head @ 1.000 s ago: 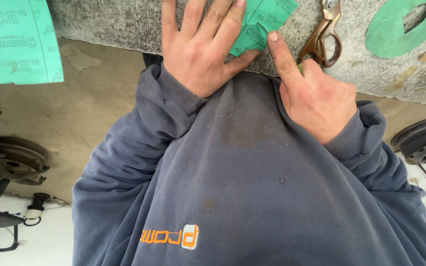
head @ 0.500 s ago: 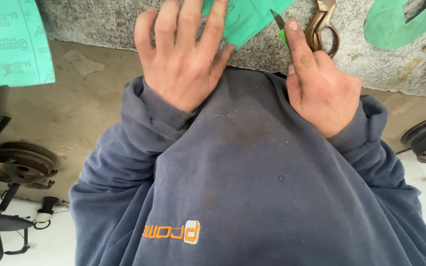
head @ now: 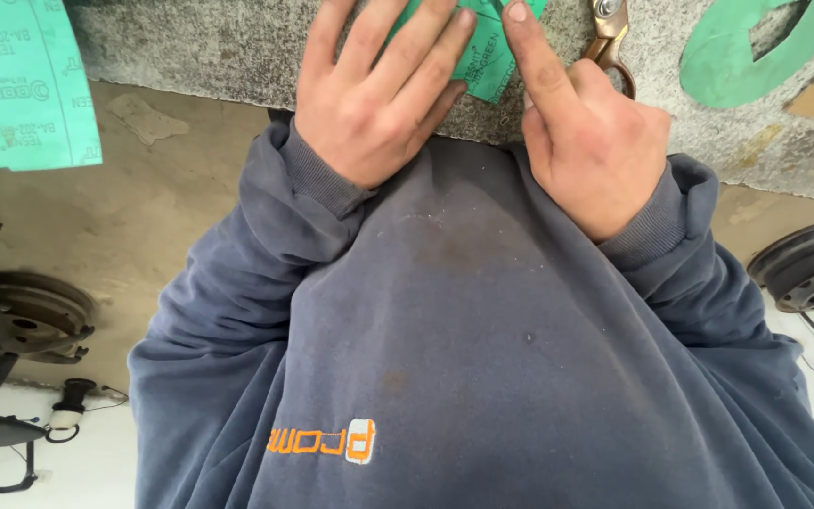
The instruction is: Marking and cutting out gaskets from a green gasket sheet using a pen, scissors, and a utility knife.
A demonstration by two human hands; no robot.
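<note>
My left hand lies flat with fingers spread on a small green gasket piece, at the front edge of a speckled grey stone worktop. My right hand is beside it. Its index finger is stretched out and presses on the same green piece, while the other fingers curl under the palm and are hidden. Whether they hold anything does not show. Both wrists rest against my navy sweatshirt.
Brass-handled snips lie just right of my right index finger. A curved green gasket offcut sits farther right, and a large green sheet hangs at the left. Round metal drums stand on the floor at both sides.
Both hands have slid toward the far side of the worktop and closer together. The right index finger has moved onto the green piece. A thin green stick seen by it earlier is hidden.
</note>
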